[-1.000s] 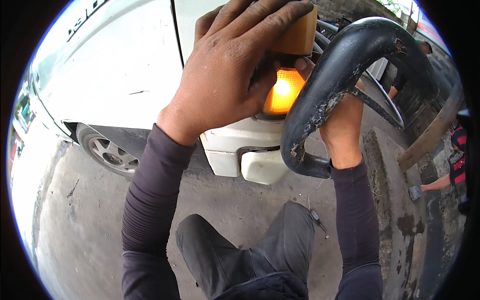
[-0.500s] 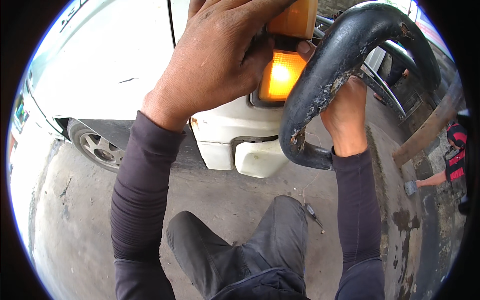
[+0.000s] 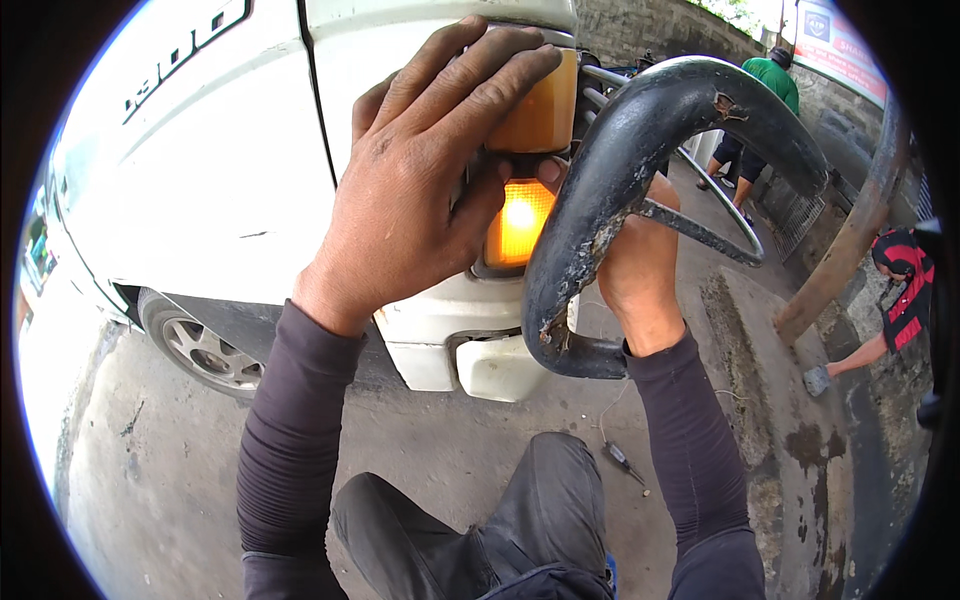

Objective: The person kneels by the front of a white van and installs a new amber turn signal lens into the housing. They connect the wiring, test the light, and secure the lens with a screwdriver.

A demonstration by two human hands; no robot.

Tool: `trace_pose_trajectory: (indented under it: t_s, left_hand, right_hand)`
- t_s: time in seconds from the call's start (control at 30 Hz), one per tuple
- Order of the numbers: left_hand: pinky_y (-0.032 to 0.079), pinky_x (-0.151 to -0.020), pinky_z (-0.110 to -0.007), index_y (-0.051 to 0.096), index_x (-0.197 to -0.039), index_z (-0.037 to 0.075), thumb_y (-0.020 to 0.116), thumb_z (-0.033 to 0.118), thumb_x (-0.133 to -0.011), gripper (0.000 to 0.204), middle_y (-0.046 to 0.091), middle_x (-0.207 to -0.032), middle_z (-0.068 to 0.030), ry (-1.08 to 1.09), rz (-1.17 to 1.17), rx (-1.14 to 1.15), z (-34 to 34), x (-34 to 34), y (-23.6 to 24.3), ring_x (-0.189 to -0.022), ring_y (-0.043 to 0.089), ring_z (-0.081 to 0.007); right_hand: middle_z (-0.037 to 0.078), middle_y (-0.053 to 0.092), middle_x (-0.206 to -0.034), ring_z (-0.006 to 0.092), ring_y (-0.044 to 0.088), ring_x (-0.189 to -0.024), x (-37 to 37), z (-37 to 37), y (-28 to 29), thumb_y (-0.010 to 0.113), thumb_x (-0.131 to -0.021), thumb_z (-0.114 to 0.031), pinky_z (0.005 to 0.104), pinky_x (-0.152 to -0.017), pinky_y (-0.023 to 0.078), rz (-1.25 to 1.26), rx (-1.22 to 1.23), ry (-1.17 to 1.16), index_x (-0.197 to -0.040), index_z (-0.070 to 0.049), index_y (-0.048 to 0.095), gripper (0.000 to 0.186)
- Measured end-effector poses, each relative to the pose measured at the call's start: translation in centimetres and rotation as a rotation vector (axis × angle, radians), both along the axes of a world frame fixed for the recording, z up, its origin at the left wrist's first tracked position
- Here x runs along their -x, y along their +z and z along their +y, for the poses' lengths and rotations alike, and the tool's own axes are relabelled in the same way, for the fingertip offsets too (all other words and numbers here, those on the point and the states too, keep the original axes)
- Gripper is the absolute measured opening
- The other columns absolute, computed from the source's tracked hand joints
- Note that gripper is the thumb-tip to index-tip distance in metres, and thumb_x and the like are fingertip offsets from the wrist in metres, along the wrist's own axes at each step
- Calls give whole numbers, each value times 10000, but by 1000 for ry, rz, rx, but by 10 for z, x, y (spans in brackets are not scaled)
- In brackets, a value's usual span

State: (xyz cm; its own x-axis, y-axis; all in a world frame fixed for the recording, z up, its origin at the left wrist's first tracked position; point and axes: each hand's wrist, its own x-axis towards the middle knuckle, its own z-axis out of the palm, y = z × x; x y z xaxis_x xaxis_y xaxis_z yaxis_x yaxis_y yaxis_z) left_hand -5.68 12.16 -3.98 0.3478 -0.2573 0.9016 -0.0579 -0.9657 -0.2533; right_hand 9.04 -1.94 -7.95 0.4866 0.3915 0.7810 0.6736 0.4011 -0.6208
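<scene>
At the corner of a white vehicle (image 3: 230, 185), an amber lamp (image 3: 522, 222) glows in its dark frame. Right above it sits an unlit amber lens (image 3: 540, 112). My left hand (image 3: 405, 190) has its fingers stretched over the upper lens, and its thumb reaches to the left edge of the lit lamp. My right hand (image 3: 645, 265) passes behind a scuffed black tubular bar (image 3: 640, 165). One fingertip of it shows at the top of the lit lamp; the bar hides its other fingers and anything in them.
A tester-like screwdriver (image 3: 622, 460) with a thin wire lies on the concrete floor (image 3: 420, 430). To the left is the vehicle's wheel (image 3: 208, 342). A slanting pole (image 3: 840, 250) and a person in red and black (image 3: 905, 290) are at right; a person in green (image 3: 770, 80) stands farther back.
The view has tilted up, so the lamps sit lower and further left. My left fingers now show in full over the upper lens. Both hands remain around the lamps.
</scene>
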Motion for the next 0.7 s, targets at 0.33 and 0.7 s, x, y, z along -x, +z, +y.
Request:
trace_pose_trajectory:
  t_s: [0.33,0.7]
  left_hand:
    - [264,-1245,-508,529,-1540,144,665,-35,-813,761,503,-1598,-103,30,9,50,-8,1,-2,-1544,347,-386]
    - [291,-1234,-526,498,-1557,223,746,-11,-842,793,498,-1607,-66,48,35,94,-9,7,-1,-1542,354,-359]
  right_hand:
    - [102,718,-877,222,717,-799,-4,-3,0,785,-808,25,316,-716,542,-368,3,-156,-1048,-25,734,250]
    - [103,747,-1023,189,764,-910,-9,2,8,827,-782,34,301,-795,591,-355,-146,-54,-1172,-32,680,422]
